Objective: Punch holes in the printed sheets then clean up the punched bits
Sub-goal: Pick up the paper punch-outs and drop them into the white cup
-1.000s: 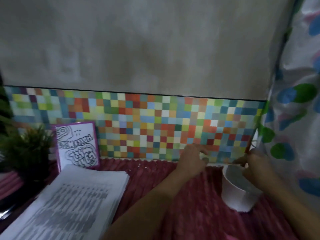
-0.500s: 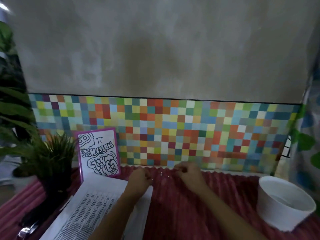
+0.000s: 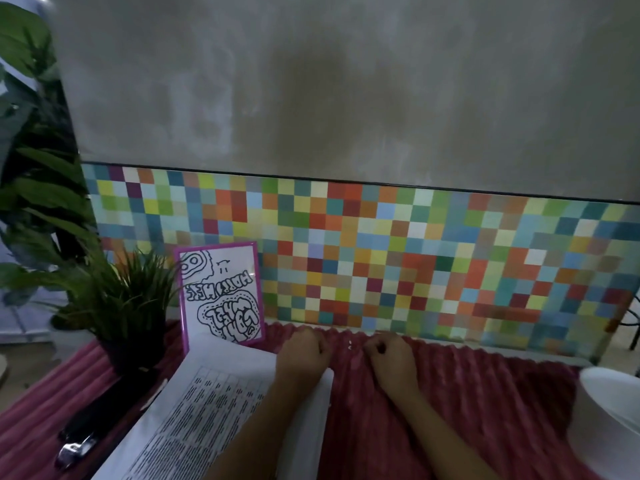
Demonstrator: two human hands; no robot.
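A thick stack of printed sheets (image 3: 214,410) lies on the red ribbed cloth (image 3: 467,410) at the lower left. A few tiny white punched bits (image 3: 349,344) sit on the cloth near the back edge, between my two hands. My left hand (image 3: 304,353) is at the stack's far right corner with its fingers curled under. Just right of the bits, my right hand (image 3: 391,356) has its fingers curled down onto the cloth. Whether either hand pinches any bits is hidden. A white bowl (image 3: 609,420) stands at the far right.
A black hole punch (image 3: 86,427) lies left of the stack. Behind it stand a small potted plant (image 3: 128,306) and a pink-framed drawing (image 3: 221,292) leaning on the coloured mosaic wall (image 3: 415,258). Large leaves (image 3: 31,168) fill the left edge.
Both hands left the white bowl at the right and came left to the loose bits by the stack's corner. The view swung left with them, so the bowl now sits at the frame's edge.
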